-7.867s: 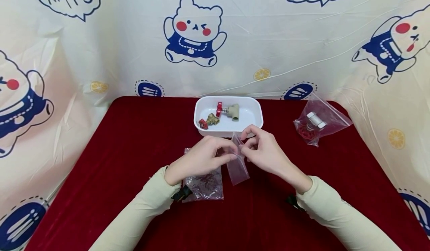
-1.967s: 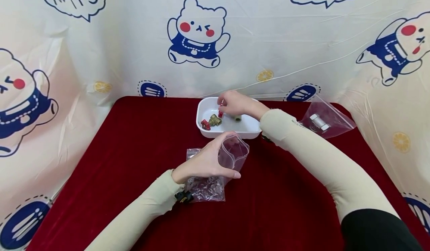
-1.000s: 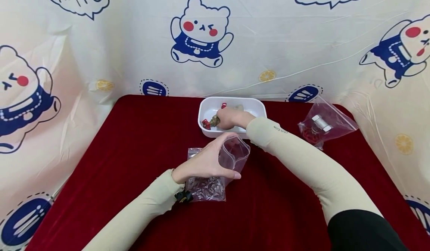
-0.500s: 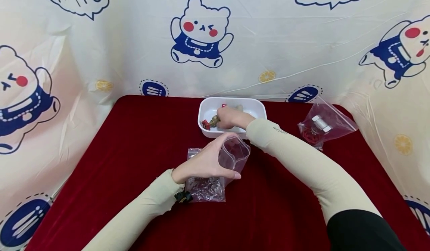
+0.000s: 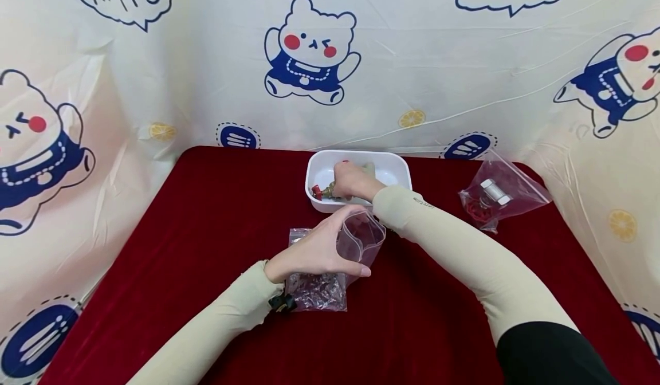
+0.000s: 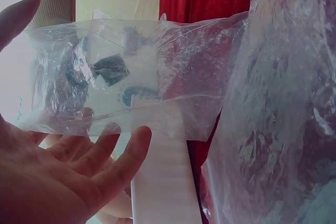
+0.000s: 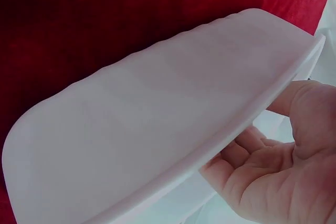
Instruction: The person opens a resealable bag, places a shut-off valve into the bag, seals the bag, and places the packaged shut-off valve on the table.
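In the head view my left hand (image 5: 317, 248) holds a clear zip bag (image 5: 367, 237) with its mouth spread wide, thumb and fingers curved round it. The left wrist view shows this clear bag (image 6: 194, 66) between thumb and fingers. My right hand (image 5: 353, 180) reaches into the white tray (image 5: 394, 173) and grips the right end of a brass valve (image 5: 329, 190) with a red handle. Its fingertips are hidden in the head view; the right wrist view shows curled fingers behind the tray wall (image 7: 157, 108). Behind the hand a beige pipe-tee valve (image 5: 369, 168) is mostly covered.
A filled clear bag (image 5: 317, 293) lies on the red cloth (image 5: 216, 213) beneath my left hand. At the far right is a zip bag (image 5: 521, 187) holding a silver valve (image 5: 496, 192) with a red wheel. A printed curtain (image 5: 206, 58) surrounds the table.
Earlier both hands worked at the flat bag. Since then its mouth was opened in my left hand, and my right hand went over the beige valve, then down to the brass valve.
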A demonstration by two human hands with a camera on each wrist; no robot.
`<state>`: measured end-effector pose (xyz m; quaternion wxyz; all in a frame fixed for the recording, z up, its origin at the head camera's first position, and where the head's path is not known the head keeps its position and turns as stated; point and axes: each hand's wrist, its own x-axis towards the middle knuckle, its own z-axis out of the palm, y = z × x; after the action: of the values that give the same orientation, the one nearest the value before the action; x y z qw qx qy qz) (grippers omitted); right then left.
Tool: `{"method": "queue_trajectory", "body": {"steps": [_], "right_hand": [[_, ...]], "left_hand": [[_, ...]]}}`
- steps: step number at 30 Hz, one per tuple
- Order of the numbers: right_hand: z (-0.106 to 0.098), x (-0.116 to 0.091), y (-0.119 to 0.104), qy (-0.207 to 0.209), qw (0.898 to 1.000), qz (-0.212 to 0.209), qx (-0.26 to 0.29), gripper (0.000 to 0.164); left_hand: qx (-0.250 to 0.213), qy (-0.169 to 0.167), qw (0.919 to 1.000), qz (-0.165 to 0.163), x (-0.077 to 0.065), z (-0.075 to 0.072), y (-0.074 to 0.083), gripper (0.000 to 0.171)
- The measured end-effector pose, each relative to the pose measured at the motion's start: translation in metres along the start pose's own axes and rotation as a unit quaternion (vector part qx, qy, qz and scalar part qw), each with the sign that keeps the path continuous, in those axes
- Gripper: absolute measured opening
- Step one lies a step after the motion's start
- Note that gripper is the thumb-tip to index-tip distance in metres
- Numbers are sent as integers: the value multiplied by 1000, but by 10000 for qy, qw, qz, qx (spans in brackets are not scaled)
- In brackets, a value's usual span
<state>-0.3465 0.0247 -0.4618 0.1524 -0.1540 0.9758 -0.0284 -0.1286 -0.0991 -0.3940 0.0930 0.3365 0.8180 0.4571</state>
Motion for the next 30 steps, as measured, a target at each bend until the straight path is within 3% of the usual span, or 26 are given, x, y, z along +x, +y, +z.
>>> {"method": "queue_trajectory", "body": {"steps": [10, 12, 19, 26, 30], "right_hand": [[-8, -10, -1, -327, 9985, -65, 429, 27], [-15, -19, -3, -425, 9969, -188, 635, 26], [-57, -81, -22, -917, 9852, -530, 1346, 14], [-58, -84, -19, -1062, 9817, -672, 1429, 25], [-57, -84, -15, -1145, 9771, -778, 1615, 12]], "left_hand": [[81, -15, 10000, -12, 0, 1, 0, 105], [64, -7, 10000, -23, 0, 1, 0, 104], [44, -6, 10000, -81, 0, 0, -1, 103], [65, -9, 10000, -44, 0, 0, -1, 103], [63, -10, 10000, -22, 1, 0, -1, 103]]}}
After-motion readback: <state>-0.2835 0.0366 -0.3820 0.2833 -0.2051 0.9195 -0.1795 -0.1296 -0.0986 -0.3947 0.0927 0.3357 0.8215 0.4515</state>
